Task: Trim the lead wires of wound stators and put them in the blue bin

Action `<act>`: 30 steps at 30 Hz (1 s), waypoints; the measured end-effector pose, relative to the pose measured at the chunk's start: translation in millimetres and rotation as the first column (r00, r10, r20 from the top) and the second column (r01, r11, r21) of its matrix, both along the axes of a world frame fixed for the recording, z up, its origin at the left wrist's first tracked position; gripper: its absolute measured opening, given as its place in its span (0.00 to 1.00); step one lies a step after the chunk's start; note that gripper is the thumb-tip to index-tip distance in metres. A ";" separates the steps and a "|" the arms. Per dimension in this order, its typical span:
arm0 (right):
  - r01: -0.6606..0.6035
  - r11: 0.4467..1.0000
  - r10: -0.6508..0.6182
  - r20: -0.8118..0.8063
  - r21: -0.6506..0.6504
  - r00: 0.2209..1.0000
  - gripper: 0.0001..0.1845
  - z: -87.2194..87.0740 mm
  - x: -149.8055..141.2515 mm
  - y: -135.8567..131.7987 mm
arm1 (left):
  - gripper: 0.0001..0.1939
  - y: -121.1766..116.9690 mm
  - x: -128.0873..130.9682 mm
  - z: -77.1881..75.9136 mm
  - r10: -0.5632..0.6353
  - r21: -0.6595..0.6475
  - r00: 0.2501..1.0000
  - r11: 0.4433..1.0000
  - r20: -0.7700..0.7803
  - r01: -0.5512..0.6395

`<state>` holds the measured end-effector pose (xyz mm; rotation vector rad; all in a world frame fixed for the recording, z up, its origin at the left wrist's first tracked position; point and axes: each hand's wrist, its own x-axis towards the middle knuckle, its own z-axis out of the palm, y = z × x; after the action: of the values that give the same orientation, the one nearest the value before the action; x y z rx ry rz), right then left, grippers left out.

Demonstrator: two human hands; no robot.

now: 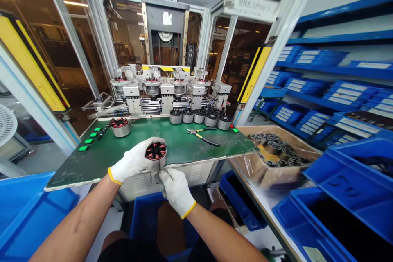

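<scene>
In my gloved left hand is a wound motor stator, a grey metal ring with red copper coils and a black core, tilted toward me at the front edge of the green tabletop. The fingers wrap around its left side and underside. Thin lead wires hang below the stator. My gloved right hand is closed in a pinch on wire just beneath the stator's lower rim; the fingertips partly hide it. Another wound stator sits at the table's back left.
Several unwound stators stand in a row before the winding machine. Cutting pliers lie right of centre, green buttons at left. A carton of stators and blue bins flank me on the right.
</scene>
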<state>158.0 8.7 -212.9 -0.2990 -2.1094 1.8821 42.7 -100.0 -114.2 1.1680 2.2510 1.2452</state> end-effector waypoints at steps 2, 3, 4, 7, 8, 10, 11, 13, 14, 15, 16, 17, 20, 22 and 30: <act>-0.055 0.998 0.054 0.018 0.006 0.998 0.21 -3.0 12.0 5.0 | 0.37 -5.9 -0.4 -0.9 -0.004 0.007 0.998 1.000 -0.057 0.004; -0.057 0.998 0.057 0.000 0.030 0.998 0.23 -2.6 20.0 10.2 | 0.40 -10.4 0.4 -1.6 0.002 0.015 0.996 1.000 -0.085 -0.001; -0.024 0.997 0.027 -0.038 0.069 0.999 0.24 -0.2 28.3 17.1 | 0.42 -15.3 2.2 -2.4 0.017 0.029 0.995 0.999 -0.098 -0.014; 0.242 0.954 -0.205 -0.201 0.178 0.958 0.23 20.2 46.0 44.1 | 0.40 -25.0 14.7 -6.0 0.143 0.062 0.986 0.989 -0.091 -0.138; 0.311 0.930 -0.260 -0.246 0.197 0.934 0.21 30.7 46.6 52.6 | 0.38 -24.4 20.5 -7.7 0.213 0.057 0.972 0.976 -0.097 -0.208; 0.338 0.904 -0.251 -0.317 0.260 0.915 0.17 53.0 37.6 64.7 | 0.37 -16.6 32.1 -10.9 0.366 0.010 0.920 0.930 -0.141 -0.368; 0.312 0.898 -0.198 -0.349 0.311 0.916 0.17 63.1 28.5 68.0 | 0.38 -10.6 36.8 -12.2 0.431 -0.023 0.888 0.898 -0.164 -0.440; 0.224 0.872 -0.043 -0.389 0.435 0.920 0.21 77.3 5.0 69.7 | 0.40 1.8 42.3 -13.9 0.507 -0.074 0.843 0.848 -0.181 -0.525; 0.167 0.854 0.042 -0.385 0.493 0.922 0.23 80.5 -7.3 69.0 | 0.39 6.6 43.0 -14.2 0.521 -0.080 0.834 0.837 -0.183 -0.541; 0.111 0.835 0.114 -0.367 0.539 0.923 0.25 81.1 -18.8 67.7 | 0.38 9.9 42.3 -14.5 0.521 -0.074 0.833 0.838 -0.187 -0.540; 0.061 0.816 0.169 -0.339 0.575 0.926 0.25 79.4 -28.5 66.2 | 0.36 11.7 40.7 -14.8 0.514 -0.063 0.835 0.843 -0.194 -0.534; 0.028 0.797 0.203 -0.312 0.603 0.928 0.24 75.8 -36.1 64.6 | 0.35 12.1 38.6 -15.2 0.506 -0.054 0.839 0.849 -0.200 -0.525; 0.060 0.752 0.183 -0.295 0.656 0.938 0.22 60.9 -47.1 61.8 | 0.34 10.3 33.3 -16.7 0.503 -0.070 0.840 0.848 -0.202 -0.525; 0.115 0.723 0.149 -0.316 0.681 0.937 0.21 52.8 -49.0 62.5 | 0.35 10.7 32.4 -16.9 0.509 -0.104 0.836 0.838 -0.206 -0.535; 0.235 0.373 0.127 -0.300 0.898 0.946 0.20 50.5 -28.6 52.6 | 0.35 5.2 46.8 -31.6 0.560 0.008 0.811 0.824 -0.172 -0.567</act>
<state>129.5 61.3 -162.4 0.2105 -2.4575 0.3519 89.5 -94.8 -145.9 0.6052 2.8682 1.3158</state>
